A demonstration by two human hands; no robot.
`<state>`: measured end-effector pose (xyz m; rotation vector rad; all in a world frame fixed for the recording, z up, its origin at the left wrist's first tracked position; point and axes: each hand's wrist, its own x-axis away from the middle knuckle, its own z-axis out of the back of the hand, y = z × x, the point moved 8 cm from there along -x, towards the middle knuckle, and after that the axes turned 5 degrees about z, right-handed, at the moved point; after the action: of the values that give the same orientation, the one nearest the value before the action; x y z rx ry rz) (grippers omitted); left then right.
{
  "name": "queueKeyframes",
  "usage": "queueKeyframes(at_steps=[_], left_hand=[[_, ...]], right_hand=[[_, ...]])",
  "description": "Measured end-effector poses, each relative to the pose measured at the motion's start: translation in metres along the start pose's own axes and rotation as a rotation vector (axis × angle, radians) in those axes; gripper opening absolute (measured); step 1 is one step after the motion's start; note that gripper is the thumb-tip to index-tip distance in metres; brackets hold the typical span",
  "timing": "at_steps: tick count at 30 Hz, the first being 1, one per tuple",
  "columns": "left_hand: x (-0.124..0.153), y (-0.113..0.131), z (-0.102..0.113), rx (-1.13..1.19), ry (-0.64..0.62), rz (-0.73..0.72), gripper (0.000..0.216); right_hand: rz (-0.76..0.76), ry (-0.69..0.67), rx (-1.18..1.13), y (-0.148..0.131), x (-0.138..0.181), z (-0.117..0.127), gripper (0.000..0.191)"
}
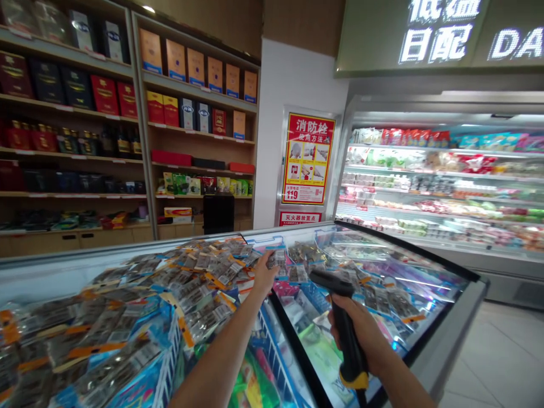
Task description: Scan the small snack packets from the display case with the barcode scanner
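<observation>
My left hand [264, 274] reaches out over the chest freezer and is closed on the edge of a small clear packet [279, 260] with a barcode label and a blue edge. In my right hand [361, 326] is a black and yellow barcode scanner [349, 334], gripped by its handle. The scanner's head points left, toward the packet, with a gap between them. Many flat packets of dark food with orange strips [204, 272] lie heaped to the left of my left hand. More such packets [386, 297] lie on the right side of the freezer.
A black-edged glass lid [395, 249] covers part of the freezer. White wire baskets [272, 345] divide its inside, with coloured bags below. Beyond stand shelves of boxed bottles [198, 122], a wall with a red fire-hydrant sign [306, 158], and a lit refrigerated display [437, 192].
</observation>
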<state>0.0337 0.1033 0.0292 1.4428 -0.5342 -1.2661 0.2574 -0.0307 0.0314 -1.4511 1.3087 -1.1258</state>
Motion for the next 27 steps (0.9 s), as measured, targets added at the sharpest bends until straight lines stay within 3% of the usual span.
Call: queueKeyframes(at_steps=[5, 14, 27], left_hand=[[-0.012, -0.005, -0.007, 0.061, 0.031, -0.054, 0.046], [-0.014, -0.001, -0.002, 0.084, 0.074, -0.129, 0.045], [-0.015, 0.000, -0.005, 0.061, 0.062, -0.192, 0.048]], right_hand=[[-0.021, -0.026, 0.043, 0.002, -0.002, -0.011, 0.026], [-0.053, -0.054, 0.075, 0.012, -0.005, -0.027, 0.029], [-0.015, -0.056, 0.074, -0.001, -0.002, -0.023, 0.030]])
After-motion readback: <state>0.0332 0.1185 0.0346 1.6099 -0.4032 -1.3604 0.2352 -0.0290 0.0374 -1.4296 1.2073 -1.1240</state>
